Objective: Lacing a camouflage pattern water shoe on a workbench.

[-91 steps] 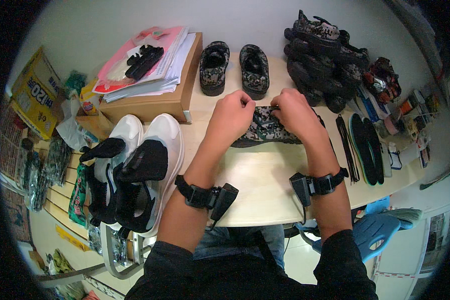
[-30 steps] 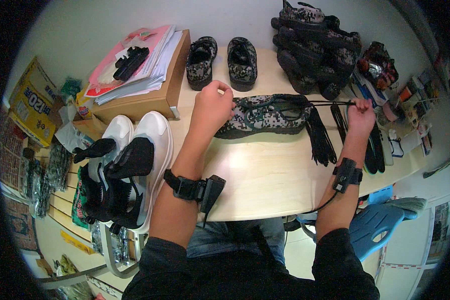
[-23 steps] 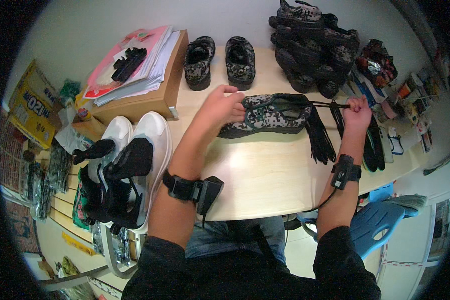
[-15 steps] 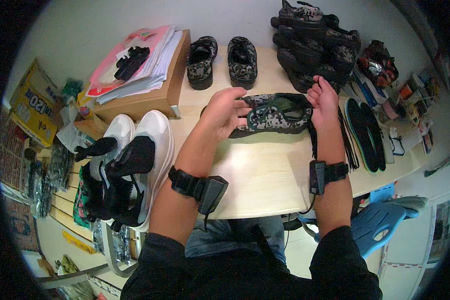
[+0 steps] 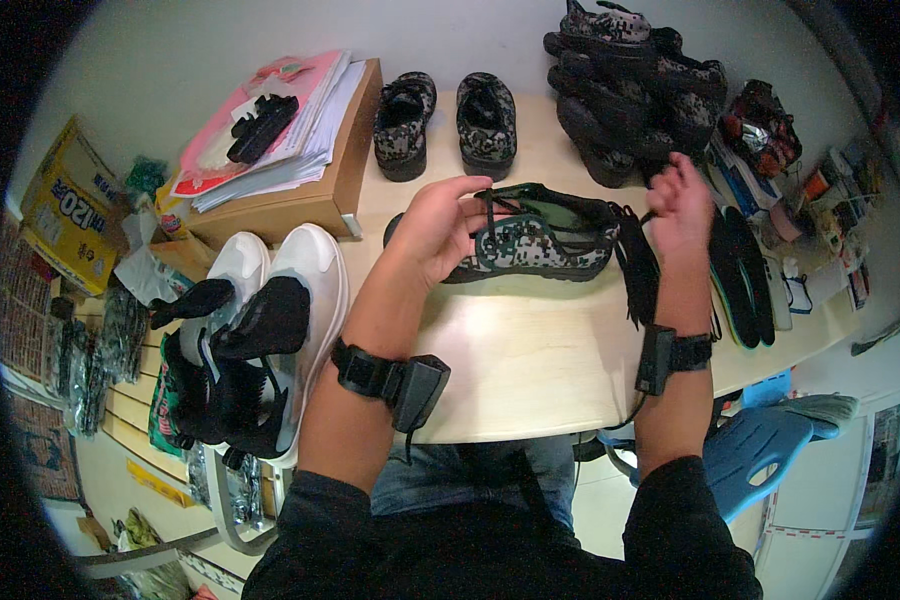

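A dark digital-camouflage shoe [image 5: 550,248] lies sideways on the table in front of me, its opening showing a green lining. My left hand [image 5: 440,228] grips its front part, thumb and fingers around the lace area, where a dark lace shows beside the fingertips. My right hand [image 5: 682,212] is raised just beyond the heel end, apart from the shoe, with fingers curled together. Whatever lies between those fingers is too small or blurred to make out. A bundle of black laces [image 5: 638,268] hangs between the heel and my right wrist.
Two matching shoes [image 5: 486,135] stand at the back, beside a tall shoe pile [image 5: 635,100]. Dark insoles [image 5: 745,285] lie right. White-and-black sneakers [image 5: 315,265] and a cardboard box [image 5: 345,190] topped with papers are left. A blue chair [image 5: 760,455] stands below the table's right side.
My right hand has moved right and away from the shoe's heel. The shoe has tilted so that its opening and lining show more. My left hand keeps its hold.
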